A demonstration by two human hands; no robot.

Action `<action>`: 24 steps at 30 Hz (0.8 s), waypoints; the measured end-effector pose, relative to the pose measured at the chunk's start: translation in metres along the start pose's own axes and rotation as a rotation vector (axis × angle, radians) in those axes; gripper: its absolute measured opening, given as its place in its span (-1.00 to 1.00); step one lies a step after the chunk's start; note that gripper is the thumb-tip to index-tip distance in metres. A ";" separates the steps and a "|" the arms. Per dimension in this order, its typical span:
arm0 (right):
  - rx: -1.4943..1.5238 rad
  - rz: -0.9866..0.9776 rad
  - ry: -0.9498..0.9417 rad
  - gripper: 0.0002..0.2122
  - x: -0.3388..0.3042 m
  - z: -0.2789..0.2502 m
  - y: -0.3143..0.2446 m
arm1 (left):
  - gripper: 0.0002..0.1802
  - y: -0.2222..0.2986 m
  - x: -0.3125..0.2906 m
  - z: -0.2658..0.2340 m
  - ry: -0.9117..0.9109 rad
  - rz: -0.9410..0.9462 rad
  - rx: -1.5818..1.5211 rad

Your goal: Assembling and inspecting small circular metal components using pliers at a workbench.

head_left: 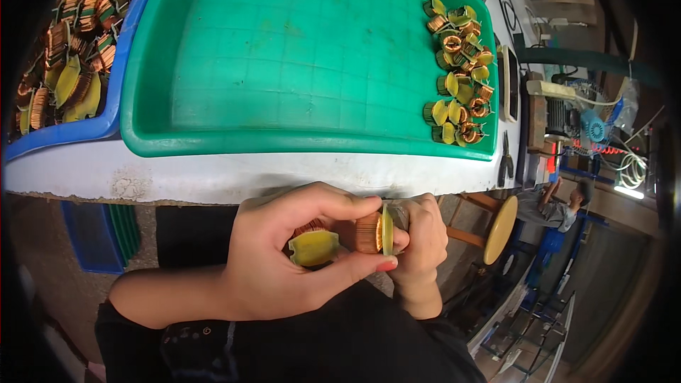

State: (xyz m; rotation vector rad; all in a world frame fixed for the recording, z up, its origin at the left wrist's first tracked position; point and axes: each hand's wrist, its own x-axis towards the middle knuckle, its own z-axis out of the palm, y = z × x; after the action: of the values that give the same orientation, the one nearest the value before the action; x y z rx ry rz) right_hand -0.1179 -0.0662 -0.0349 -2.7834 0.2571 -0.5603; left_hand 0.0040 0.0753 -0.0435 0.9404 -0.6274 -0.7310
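- One coil [314,249] sits before the desk [234,174] inside your curled left hand [266,262].
- Its fingertips pinch a second coil [368,232].
- Your right hand [423,237] curls against it; I can't tell its hold.

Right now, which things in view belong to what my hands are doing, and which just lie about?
Likely the job:
- left hand, right hand
- held coils
- green tray, blue tray
- tray coils

Seemingly lying about:
- black tool
- stool
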 end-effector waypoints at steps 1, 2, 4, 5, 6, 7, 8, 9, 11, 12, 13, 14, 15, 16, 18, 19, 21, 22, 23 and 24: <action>0.022 0.001 0.016 -0.67 0.000 0.000 0.000 | -0.48 0.000 0.001 -0.001 -0.007 0.004 0.003; 0.044 0.003 0.031 -0.67 0.001 0.000 0.000 | -0.49 -0.001 0.001 0.000 -0.013 0.008 0.007; 0.128 0.041 0.038 -0.67 0.002 0.003 -0.002 | -0.49 -0.002 0.000 0.000 0.012 -0.008 -0.072; 0.223 0.088 0.053 -0.67 0.003 0.004 -0.003 | -0.49 -0.003 -0.001 0.000 0.032 -0.033 -0.139; 0.319 0.135 0.067 -0.67 0.003 0.005 -0.003 | -0.50 -0.003 -0.002 0.001 0.052 -0.059 -0.205; 0.416 0.184 0.081 -0.67 0.004 0.006 -0.003 | -0.50 -0.004 -0.002 0.001 0.072 -0.086 -0.271; 0.412 0.182 0.072 -0.67 0.004 0.005 -0.004 | -0.50 -0.004 -0.002 0.000 0.078 -0.084 -0.279; 0.382 0.169 0.053 -0.66 0.004 0.005 -0.004 | -0.49 -0.004 -0.002 -0.001 0.059 -0.066 -0.253; 0.326 0.143 0.016 -0.66 0.005 0.004 -0.005 | -0.48 -0.004 -0.001 -0.003 0.021 -0.031 -0.197; 0.298 0.130 -0.002 -0.66 0.005 0.003 -0.005 | -0.48 -0.004 0.000 -0.004 0.002 -0.014 -0.168; 0.297 0.130 -0.008 -0.66 0.005 0.003 -0.005 | -0.48 -0.003 -0.001 -0.004 0.007 -0.014 -0.172; 0.242 0.107 -0.007 -0.66 0.005 0.002 -0.005 | -0.48 -0.003 -0.001 -0.004 0.002 -0.011 -0.172; 0.186 0.084 -0.006 -0.65 0.006 0.002 -0.006 | -0.48 -0.002 -0.001 -0.005 -0.003 -0.007 -0.172; 0.131 0.060 -0.005 -0.65 0.006 0.001 -0.006 | -0.48 -0.002 -0.002 -0.005 -0.008 -0.003 -0.172; 0.073 0.033 -0.009 -0.65 0.006 0.000 -0.006 | -0.49 -0.002 -0.002 -0.005 -0.010 0.004 -0.177; 0.050 0.030 -0.014 -0.64 0.006 0.000 -0.006 | -0.49 -0.003 -0.003 -0.006 -0.011 0.008 -0.145; 0.006 0.018 -0.026 -0.64 0.005 0.001 -0.006 | -0.49 -0.005 -0.004 -0.008 -0.011 0.018 -0.083; -0.017 0.011 -0.032 -0.64 0.005 0.002 -0.006 | -0.49 -0.006 -0.005 -0.009 -0.009 0.024 -0.052; -0.021 0.009 -0.036 -0.64 0.004 0.003 -0.006 | -0.49 -0.006 -0.004 -0.008 -0.007 0.026 -0.057; 0.073 0.046 -0.010 -0.63 0.003 0.005 -0.006 | -0.49 -0.005 -0.004 -0.008 -0.009 0.021 -0.068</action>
State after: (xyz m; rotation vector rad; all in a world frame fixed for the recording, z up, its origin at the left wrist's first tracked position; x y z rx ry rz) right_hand -0.1127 -0.0600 -0.0366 -2.7021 0.2921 -0.5340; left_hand 0.0063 0.0804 -0.0516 0.8678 -0.6156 -0.7340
